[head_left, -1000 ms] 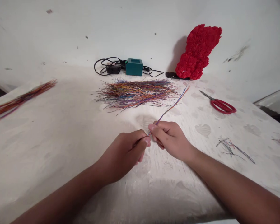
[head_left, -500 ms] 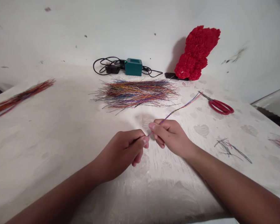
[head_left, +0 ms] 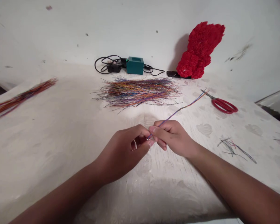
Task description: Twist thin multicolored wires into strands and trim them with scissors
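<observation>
A thin bundle of coloured wires [head_left: 170, 117], purple, blue and orange, runs slanting up to the right from my hands. My right hand [head_left: 169, 132] pinches it between thumb and fingers near its lower end. At that lower end the thumb and index finger of my left hand [head_left: 128, 149] are curled around the tip, with a small gap between them, touching or almost touching my right fingers. Farther up, a grey-brown twisted section [head_left: 182, 108] binds the wires, and beyond it their ends fan out near the scissors [head_left: 224, 105].
A wide pile of loose coloured wires [head_left: 140, 91] lies ahead. Another wire bundle [head_left: 23, 96] is at the left, with short wire scraps [head_left: 233, 149] at the right. Along the wall stand a teal box [head_left: 134, 66] with black cables, a phone [head_left: 172, 74] and a red flower figure [head_left: 198, 51].
My left thumb and index finger have loosened from their pinch and moved right, closer to my right hand. My right hand still holds the wires. The view has shifted slightly.
</observation>
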The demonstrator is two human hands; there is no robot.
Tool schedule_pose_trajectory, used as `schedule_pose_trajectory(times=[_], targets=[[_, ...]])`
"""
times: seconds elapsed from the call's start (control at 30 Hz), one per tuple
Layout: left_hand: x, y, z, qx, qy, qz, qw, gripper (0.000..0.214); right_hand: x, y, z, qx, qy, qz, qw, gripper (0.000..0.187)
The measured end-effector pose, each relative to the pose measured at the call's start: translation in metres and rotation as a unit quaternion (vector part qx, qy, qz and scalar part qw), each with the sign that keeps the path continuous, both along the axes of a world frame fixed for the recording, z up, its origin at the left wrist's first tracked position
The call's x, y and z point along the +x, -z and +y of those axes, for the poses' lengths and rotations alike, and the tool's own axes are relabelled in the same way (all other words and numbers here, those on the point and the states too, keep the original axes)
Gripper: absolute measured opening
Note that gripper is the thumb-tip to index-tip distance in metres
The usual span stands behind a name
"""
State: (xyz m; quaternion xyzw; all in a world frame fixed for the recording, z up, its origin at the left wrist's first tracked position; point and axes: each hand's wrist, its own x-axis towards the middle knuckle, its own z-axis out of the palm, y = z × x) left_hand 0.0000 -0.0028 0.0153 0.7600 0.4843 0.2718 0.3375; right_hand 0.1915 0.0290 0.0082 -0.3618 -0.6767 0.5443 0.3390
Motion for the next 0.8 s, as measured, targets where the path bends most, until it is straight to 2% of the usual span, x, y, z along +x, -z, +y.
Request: schedule_pose_trajectory(times=[0.1, 0.17, 0.4, 0.53, 0.63, 0.8], targets=[[-0.0004, 0.0002, -0.0004, 0.066, 0.012, 0.009, 0.998, 0.008, -0.0004, -0.0012, -0.0010, -0.012, 0.023, 0.010, 1.000, 0.045], [-0.0003, -0.0002, -0.0008, 0.079, 0.016, 0.010, 0.997, 0.008, -0.0009, -0.0018, -0.0017, -0.012, 0.027, 0.003, 1.000, 0.044], [0.0020, -0.0015, -0.0019, 0.021, 0.010, -0.002, 1.000, 0.027, -0.0027, 0.0004, -0.0040, 0.001, -0.022, -0.011, 1.000, 0.042], [0.0005, -0.0036, -0.0010, -0.017, 0.034, -0.042, 0.998, 0.021, -0.0010, 0.0014, -0.0029, -0.025, -0.047, 0.037, 0.998, 0.042], [-0.0015, -0.0058, -0.0001, -0.012, 0.064, -0.068, 0.996, 0.012, 0.0009, 0.0020, -0.0014, -0.064, -0.051, 0.074, 0.994, 0.039], [-0.0037, -0.0088, 0.0012, -0.007, 0.083, -0.074, 0.994, 0.013, 0.0027, 0.0029, -0.0007, -0.100, -0.078, 0.102, 0.987, 0.038]])
